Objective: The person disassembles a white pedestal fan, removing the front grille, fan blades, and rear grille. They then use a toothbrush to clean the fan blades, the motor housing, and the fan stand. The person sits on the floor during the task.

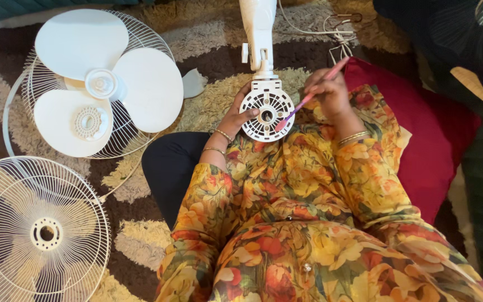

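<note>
Cleaning step in hand, judging by pose: brushing motor housing face while fan is lying stripped down.
Left hand gripping housing rim from left, fingers curled behind it, steadying it on lap.
Right hand pinching pink toothbrush mid-handle; bristle end touching grille just right of hub.
Next move likely calling for light strokes across vent slots.
Beyond: blade lying on rear guard; front guard lying on rug.

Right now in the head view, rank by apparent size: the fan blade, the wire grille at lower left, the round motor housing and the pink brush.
1. wire grille and fan blade: look alike, and the grille is cut off by the frame
2. motor housing
3. pink brush, thinnest
</note>
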